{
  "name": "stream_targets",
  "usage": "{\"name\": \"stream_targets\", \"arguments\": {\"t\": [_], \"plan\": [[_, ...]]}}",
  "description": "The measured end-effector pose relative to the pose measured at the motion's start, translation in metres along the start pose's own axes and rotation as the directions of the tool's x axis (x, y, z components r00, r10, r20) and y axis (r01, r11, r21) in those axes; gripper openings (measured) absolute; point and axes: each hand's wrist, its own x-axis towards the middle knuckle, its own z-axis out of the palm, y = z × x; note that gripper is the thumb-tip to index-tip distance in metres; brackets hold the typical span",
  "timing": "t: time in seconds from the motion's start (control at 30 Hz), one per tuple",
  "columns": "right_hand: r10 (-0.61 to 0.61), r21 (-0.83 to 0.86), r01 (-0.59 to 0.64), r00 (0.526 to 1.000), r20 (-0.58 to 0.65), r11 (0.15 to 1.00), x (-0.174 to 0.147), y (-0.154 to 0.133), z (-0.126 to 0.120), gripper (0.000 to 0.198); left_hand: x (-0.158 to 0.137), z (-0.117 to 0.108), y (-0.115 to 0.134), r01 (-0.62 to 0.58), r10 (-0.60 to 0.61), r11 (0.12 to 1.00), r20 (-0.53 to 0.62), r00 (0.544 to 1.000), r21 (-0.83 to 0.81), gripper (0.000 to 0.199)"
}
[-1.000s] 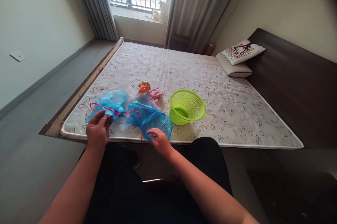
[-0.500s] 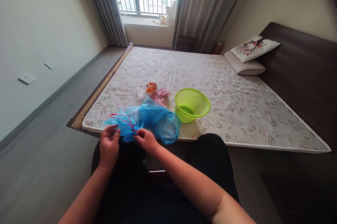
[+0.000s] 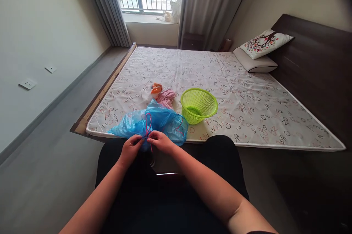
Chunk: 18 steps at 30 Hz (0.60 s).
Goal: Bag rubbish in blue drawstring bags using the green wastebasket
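A blue plastic bag with a red drawstring lies at the near edge of the mattress, its gathered end drawn toward me. My left hand pinches the gathered end where the string is looped. Close against it, my right hand pinches the red drawstring, thumb and forefinger together. The fingertips of both hands nearly meet, and they hide the knot area. One loop of string stands up above the hands, and a loose end hangs below. To the right of the bag stands a green plastic basket.
Behind the bag lie a pink cloth and an orange plastic bundle. The letter-printed mattress spreads across the bed, with a tree-print pillow by the dark headboard. My knees are below the near edge.
My left hand has moved right and closed at the gathered end, beside my right hand. The red string, which lay toward the left, now loops upward. The view has shifted slightly.
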Motion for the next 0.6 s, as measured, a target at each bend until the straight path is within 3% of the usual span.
{"name": "stream_targets", "arguments": {"t": [0.23,0.37,0.5,0.6], "plan": [[-0.116,-0.27,0.057,0.972,-0.206,0.961,-0.002,-0.018,-0.038,0.024,0.002,-0.005,-0.01,0.111,-0.116,0.993,-0.149,0.982,-0.039,0.048],[-0.22,-0.467,0.044,0.918,-0.329,0.883,-0.004,-0.023,-0.042,0.017,0.002,-0.003,-0.011,0.124,-0.122,0.992,-0.128,0.984,0.008,0.053],[-0.328,-0.556,0.184,0.929,-0.171,0.811,-0.005,-0.019,-0.032,0.01,0.007,0.0,-0.012,0.154,-0.156,0.987,-0.045,0.987,-0.049,0.065],[-0.193,-0.412,0.142,0.978,-0.083,0.9,-0.005,-0.014,-0.021,0.037,0.008,0.004,-0.013,0.187,-0.184,0.978,0.034,0.982,-0.093,0.072]]}}
